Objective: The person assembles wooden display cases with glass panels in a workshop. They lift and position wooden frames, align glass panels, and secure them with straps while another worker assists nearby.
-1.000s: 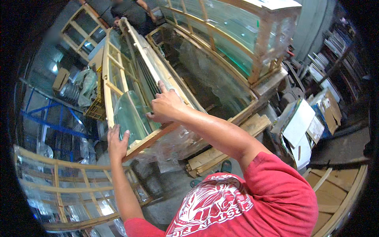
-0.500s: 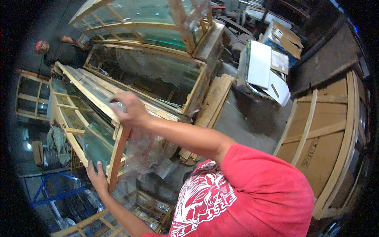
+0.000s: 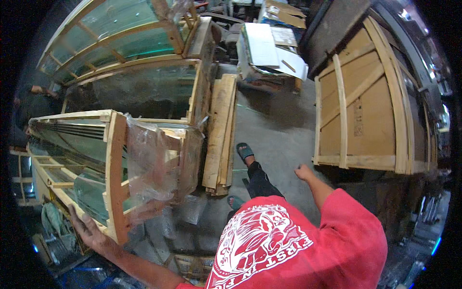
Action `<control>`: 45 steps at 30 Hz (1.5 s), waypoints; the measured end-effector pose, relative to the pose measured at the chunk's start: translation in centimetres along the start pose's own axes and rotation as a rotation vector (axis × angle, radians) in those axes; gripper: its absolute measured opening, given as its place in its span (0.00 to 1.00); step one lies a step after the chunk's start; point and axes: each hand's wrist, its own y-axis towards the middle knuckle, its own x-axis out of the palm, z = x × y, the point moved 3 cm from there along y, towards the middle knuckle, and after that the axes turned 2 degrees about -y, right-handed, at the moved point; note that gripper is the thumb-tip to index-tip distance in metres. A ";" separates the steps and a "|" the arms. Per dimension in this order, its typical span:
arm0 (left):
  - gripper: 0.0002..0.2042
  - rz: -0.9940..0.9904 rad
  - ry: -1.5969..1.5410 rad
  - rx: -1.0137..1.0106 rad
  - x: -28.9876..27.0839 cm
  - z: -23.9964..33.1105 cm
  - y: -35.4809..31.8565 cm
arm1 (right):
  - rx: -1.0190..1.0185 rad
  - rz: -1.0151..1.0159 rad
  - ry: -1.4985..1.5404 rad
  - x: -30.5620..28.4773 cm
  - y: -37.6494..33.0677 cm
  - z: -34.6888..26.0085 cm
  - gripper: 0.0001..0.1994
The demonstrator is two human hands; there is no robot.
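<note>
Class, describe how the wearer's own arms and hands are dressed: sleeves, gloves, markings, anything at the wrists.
The right sleeve is short, loose and plain red, part of a red T-shirt with a large white print. The forearms are uncovered. Left hand and right hand are gloveless, with no watch or bracelet visible.

The left hand [image 3: 91, 231] is at the near left corner of the open wooden crate [image 3: 115, 168], fingers extended along its side rail. Inside the crate stands glass [image 3: 91, 193], and clear film [image 3: 153, 168] hangs over the crate's right end. The right hand [image 3: 303, 172] is well apart, to the crate's right, loosely curled. Planks [image 3: 219, 137] lie just right of the crate; a wood-braced box [image 3: 361, 108] stands far right of it. Beyond the crate rises a glass-filled rack [image 3: 113, 21], and another person's arm [image 3: 38, 90] shows beyond its far left end.
</note>
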 end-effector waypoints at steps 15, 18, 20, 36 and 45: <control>0.21 -0.889 -0.189 -0.220 23.8 -3.2 -33.4 | -0.068 -0.375 0.183 8.7 -0.3 3.2 0.27; 0.23 -1.027 -0.066 -0.356 32.5 -15.0 -40.6 | -0.128 -0.398 0.043 12.6 6.4 1.3 0.27; 0.28 -1.078 0.252 -0.500 37.0 -23.0 -44.7 | -0.194 -0.338 0.084 15.7 9.4 -1.1 0.26; 0.35 -1.142 0.292 -0.707 60.8 -52.8 -47.4 | -0.042 -0.621 0.870 47.4 22.6 -22.2 0.40; 0.28 -1.095 0.218 -0.362 59.6 -45.9 -51.5 | 0.107 -0.623 1.344 48.7 22.4 -23.6 0.41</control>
